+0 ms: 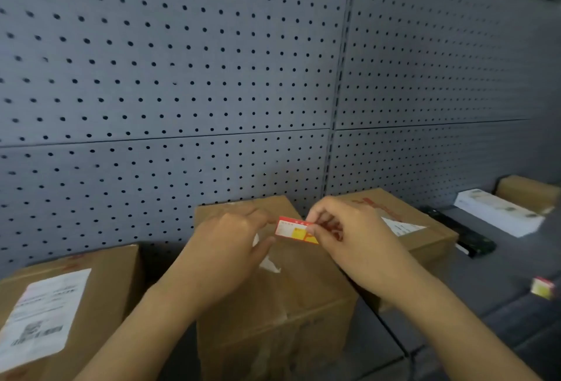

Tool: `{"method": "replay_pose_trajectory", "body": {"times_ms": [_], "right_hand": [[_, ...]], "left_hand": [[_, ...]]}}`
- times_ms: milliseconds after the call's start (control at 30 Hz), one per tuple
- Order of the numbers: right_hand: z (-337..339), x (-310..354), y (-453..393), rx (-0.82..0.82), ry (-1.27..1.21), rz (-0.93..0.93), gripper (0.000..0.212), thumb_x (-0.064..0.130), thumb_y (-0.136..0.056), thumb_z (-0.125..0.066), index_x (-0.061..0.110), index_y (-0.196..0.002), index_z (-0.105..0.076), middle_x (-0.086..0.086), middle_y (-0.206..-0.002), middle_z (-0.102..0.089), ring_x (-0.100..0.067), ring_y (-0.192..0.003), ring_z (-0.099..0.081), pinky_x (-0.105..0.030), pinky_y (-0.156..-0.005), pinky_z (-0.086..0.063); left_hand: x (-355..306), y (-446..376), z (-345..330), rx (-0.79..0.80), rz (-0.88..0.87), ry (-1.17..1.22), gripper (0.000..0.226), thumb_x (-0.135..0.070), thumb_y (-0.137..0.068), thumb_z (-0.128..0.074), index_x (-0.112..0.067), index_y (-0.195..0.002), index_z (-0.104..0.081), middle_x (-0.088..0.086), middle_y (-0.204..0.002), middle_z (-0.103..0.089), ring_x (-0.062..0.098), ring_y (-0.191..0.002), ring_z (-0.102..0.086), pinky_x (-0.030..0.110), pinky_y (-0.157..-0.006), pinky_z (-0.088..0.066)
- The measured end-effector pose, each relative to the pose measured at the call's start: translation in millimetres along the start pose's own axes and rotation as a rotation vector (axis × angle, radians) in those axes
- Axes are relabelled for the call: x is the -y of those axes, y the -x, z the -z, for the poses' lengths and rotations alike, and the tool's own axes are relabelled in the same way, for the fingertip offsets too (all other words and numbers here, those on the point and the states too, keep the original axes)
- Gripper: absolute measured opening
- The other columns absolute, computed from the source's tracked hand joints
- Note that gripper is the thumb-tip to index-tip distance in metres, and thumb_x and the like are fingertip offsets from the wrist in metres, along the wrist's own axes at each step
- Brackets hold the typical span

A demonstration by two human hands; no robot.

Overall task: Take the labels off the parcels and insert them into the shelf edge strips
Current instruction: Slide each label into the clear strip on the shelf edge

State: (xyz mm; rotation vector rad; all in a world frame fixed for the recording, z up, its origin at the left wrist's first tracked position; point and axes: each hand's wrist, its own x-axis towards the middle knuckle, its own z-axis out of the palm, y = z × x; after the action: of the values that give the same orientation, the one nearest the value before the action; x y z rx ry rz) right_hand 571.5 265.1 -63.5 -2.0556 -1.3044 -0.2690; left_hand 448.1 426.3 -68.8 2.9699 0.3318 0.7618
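Note:
A small red, white and yellow label [293,229] is held above the middle cardboard parcel [282,298]. My right hand [349,235] pinches the label's right end between thumb and fingers. My left hand [233,238] hovers at the label's left end with its thumb and forefinger close to it; whether they touch it I cannot tell. White scraps of torn sticker [268,264] remain on the parcel's top. Another red and yellow label [542,288] sits at the shelf's front edge on the right.
A parcel with a white shipping label [45,317] stands at the left, another parcel [403,226] behind my right hand. Further right lie a black device [458,230], a white box [498,210] and a small carton [528,192]. A grey pegboard wall [182,77] backs the shelf.

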Motion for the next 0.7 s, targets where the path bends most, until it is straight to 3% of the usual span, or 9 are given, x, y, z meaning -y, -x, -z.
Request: {"method": "replay_pose_trajectory", "body": {"times_ms": [167,300,700], "right_hand": [[33,-22,29,-0.034,0.038,-0.102,0.013,0.022,-0.086,-0.065,0.033,-0.085,-0.059,0.019,-0.082,-0.061,-0.001,-0.079,-0.059,-0.035,-0.07,-0.056],[67,-48,59,-0.082,0.089,-0.182,0.01,0.025,-0.086,-0.066,0.032,-0.09,-0.06,0.015,-0.087,-0.066,-0.001,-0.079,-0.061,-0.034,-0.071,-0.057],[215,-176,191,-0.121,0.327,-0.438,0.008,0.023,-0.088,-0.061,0.029,-0.091,-0.057,0.01,-0.086,-0.065,-0.013,-0.08,-0.06,-0.04,-0.07,-0.054]], "left_hand": [[-39,-18,-6,-0.008,-0.104,-0.024,0.024,-0.031,-0.09,-0.057,-0.027,-0.113,-0.062,-0.004,-0.113,-0.065,0.016,-0.095,-0.061,0.029,-0.079,-0.047],[-94,-33,-17,0.012,-0.22,-0.002,0.026,-0.044,-0.09,-0.048,-0.036,-0.114,-0.054,-0.011,-0.111,-0.06,0.011,-0.098,-0.054,0.029,-0.085,-0.047],[-316,-93,-96,0.091,-0.448,0.166,0.029,-0.039,-0.093,-0.049,-0.031,-0.121,-0.051,-0.007,-0.117,-0.059,0.015,-0.103,-0.055,0.033,-0.087,-0.046]]}}
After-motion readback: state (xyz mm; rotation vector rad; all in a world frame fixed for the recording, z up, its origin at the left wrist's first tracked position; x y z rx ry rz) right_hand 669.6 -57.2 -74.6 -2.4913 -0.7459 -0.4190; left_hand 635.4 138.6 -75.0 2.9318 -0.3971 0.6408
